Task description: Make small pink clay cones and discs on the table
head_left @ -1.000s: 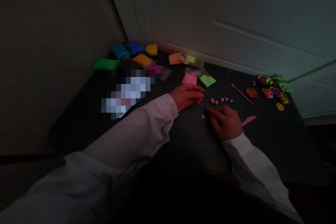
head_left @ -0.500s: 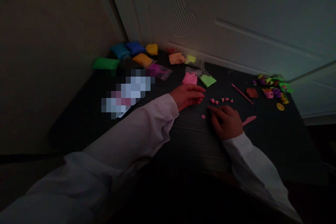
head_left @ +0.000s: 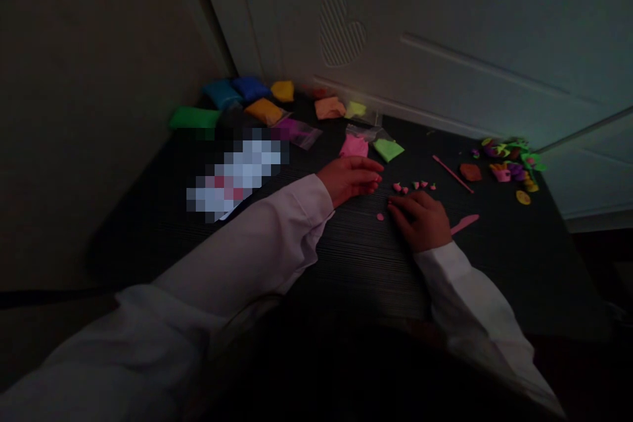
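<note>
My left hand (head_left: 349, 180) is over the table beside the pink clay packet (head_left: 354, 145). Its fingers curl towards the thumb; a tiny pinkish spot shows at the fingertips, too small to name. Lower and to the right, my right hand (head_left: 424, 219) rests on the tabletop, thumb and index finger pinched around something very small. Just left of that pinch lies a flat pink clay dot (head_left: 380, 217). Several tiny pink clay strawberries with green tops (head_left: 415, 186) form a row beyond the right hand. A pink plastic knife (head_left: 465, 223) lies beside its wrist.
Coloured clay packets, including a green one (head_left: 194, 120) and a lime one (head_left: 388, 149), line the back of the dark table (head_left: 356, 270). A pixelated bright object (head_left: 237, 178) lies left. Rightward are a pink stick (head_left: 452, 173), a reddish-brown lump (head_left: 470, 172) and small clay figures (head_left: 502, 173).
My right thumb and index finger have come together into a pinch, and the hand has lifted slightly away from me. The left hand keeps its pose. The whole view has shifted a little.
</note>
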A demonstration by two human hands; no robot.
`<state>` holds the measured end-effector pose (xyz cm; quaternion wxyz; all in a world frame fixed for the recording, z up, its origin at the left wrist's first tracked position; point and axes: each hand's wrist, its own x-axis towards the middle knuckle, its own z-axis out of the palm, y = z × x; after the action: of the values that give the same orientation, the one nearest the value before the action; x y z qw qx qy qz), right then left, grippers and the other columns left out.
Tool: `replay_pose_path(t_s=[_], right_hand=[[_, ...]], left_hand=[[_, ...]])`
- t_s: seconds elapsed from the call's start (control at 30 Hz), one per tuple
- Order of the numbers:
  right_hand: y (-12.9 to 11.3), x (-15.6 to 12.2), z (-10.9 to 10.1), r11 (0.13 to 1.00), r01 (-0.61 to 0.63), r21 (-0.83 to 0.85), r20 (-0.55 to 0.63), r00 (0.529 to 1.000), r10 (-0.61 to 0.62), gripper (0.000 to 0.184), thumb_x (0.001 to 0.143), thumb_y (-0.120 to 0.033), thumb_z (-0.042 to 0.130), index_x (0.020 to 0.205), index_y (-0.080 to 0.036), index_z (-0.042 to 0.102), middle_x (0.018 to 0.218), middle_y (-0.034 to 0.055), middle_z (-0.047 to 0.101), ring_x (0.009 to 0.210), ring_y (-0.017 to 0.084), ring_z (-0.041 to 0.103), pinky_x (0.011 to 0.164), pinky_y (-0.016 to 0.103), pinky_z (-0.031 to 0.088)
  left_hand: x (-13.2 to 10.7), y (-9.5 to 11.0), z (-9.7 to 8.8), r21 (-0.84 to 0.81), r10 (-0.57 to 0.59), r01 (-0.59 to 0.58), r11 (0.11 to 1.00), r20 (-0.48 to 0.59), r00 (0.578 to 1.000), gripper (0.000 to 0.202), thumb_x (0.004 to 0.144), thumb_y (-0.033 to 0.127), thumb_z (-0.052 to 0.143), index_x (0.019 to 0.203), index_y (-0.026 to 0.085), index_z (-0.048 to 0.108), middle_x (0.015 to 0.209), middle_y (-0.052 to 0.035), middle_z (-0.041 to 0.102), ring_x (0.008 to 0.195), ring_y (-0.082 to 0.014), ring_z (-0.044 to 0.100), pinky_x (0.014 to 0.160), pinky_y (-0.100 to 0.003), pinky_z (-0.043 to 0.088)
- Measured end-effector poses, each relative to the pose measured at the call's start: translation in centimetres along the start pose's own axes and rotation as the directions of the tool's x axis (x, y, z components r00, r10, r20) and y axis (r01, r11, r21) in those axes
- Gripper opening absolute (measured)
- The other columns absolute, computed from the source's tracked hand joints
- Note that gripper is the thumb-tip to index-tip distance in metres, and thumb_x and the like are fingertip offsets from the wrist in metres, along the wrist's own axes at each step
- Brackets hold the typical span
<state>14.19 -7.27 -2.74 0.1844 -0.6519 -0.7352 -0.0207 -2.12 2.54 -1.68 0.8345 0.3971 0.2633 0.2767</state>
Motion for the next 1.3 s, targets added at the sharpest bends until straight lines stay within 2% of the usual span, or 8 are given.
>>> replay_pose_path(t_s=[0.13,0.23,0.3,0.4,0.53,0.83,0.97,1.3], right_hand=[[-0.3,0.2,-0.4,0.997,-0.022,0.071,-0.004,1.0,0.022,0.021,0.075,-0.03,0.045,0.085,-0.02,0.061,0.081,0.0052,0.056,0.079,0.017,0.051,0.068,0.03,0.038],[-0.7,0.1,-1.1,0.944,-0.091,0.317,-0.019,0.995,0.102,0.019,0.074,-0.029,0.047,0.085,-0.02,0.06,0.084,0.0047,0.056,0.078,0.015,0.051,0.07,0.03,0.039],[-0.8,0.0,-1.4,0.829,-0.163,0.535,-0.005,0.981,0.195,0.017,0.073,-0.03,0.049,0.084,-0.021,0.058,0.084,0.0034,0.055,0.077,0.014,0.051,0.069,0.029,0.039],[-0.7,-0.1,-1.5,0.52,-0.256,0.815,0.091,0.942,0.322,0.015,0.072,-0.031,0.05,0.083,-0.022,0.055,0.07,-0.0003,0.052,0.06,0.011,0.047,0.055,0.027,0.038],[-0.6,0.1,-1.8,0.151,-0.313,0.938,0.259,0.919,0.296,0.013,0.07,-0.034,0.048,0.076,-0.022,0.049,0.056,-0.0033,0.037,0.048,0.008,0.036,0.043,0.023,0.029],[-0.6,0.1,-3.0,-0.199,-0.301,0.933,0.339,0.919,0.199,0.01,0.064,-0.026,0.057,0.068,-0.02,0.05,0.059,-0.0035,0.044,0.05,0.006,0.039,0.044,0.02,0.032],[-0.4,0.1,-3.1,-0.252,-0.3,0.92,0.36,0.902,0.241,0.007,0.062,-0.019,0.057,0.068,-0.021,0.054,0.065,-0.0038,0.051,0.056,0.006,0.045,0.05,0.02,0.038],[0.0,0.1,-2.7,-0.235,-0.319,0.918,0.376,0.887,0.267,0.012,0.069,-0.023,0.053,0.08,-0.021,0.056,0.067,-0.0036,0.054,0.057,0.005,0.049,0.055,0.02,0.041]], left_hand=[[0.0,0.0,0.0,0.001,0.002,-0.002,1.0,-0.005,1.0,0.016,0.065,0.006,0.053,0.081,0.01,0.052,0.068,-0.002,0.057,0.057,-0.0053,0.052,0.062,-0.024,0.041],[-0.1,0.1,0.1,-0.001,0.004,-0.004,1.0,-0.009,1.0,0.016,0.065,0.007,0.053,0.08,0.01,0.053,0.067,-0.0012,0.057,0.056,-0.0051,0.052,0.062,-0.024,0.04],[-0.1,0.1,0.1,-0.003,0.001,-0.001,1.0,-0.005,1.0,0.016,0.065,0.007,0.054,0.08,0.01,0.053,0.067,-0.001,0.056,0.057,-0.0052,0.052,0.062,-0.024,0.04],[0.0,0.0,0.0,-0.004,0.002,-0.002,1.0,0.007,1.0,0.016,0.065,0.007,0.054,0.08,0.01,0.053,0.068,-0.0014,0.057,0.057,-0.0054,0.052,0.062,-0.024,0.04],[0.1,0.0,-0.1,-0.009,-0.002,0.002,1.0,0.008,1.0,0.017,0.064,0.007,0.054,0.081,0.01,0.053,0.068,-0.0018,0.057,0.057,-0.0057,0.052,0.061,-0.024,0.041],[0.0,0.1,0.0,0.003,-0.008,0.008,1.0,-0.001,1.0,0.016,0.065,0.006,0.052,0.081,0.01,0.052,0.067,-0.001,0.056,0.057,-0.005,0.052,0.061,-0.023,0.04],[-0.1,0.1,0.1,0.007,-0.005,0.006,1.0,-0.007,1.0,0.016,0.066,0.006,0.052,0.081,0.01,0.052,0.067,-0.0008,0.056,0.057,-0.0052,0.052,0.062,-0.024,0.04],[0.0,0.0,0.0,0.0,0.002,-0.002,1.0,0.0,1.0,0.016,0.065,0.007,0.053,0.081,0.01,0.052,0.067,-0.0008,0.056,0.058,-0.0053,0.052,0.062,-0.023,0.04]])
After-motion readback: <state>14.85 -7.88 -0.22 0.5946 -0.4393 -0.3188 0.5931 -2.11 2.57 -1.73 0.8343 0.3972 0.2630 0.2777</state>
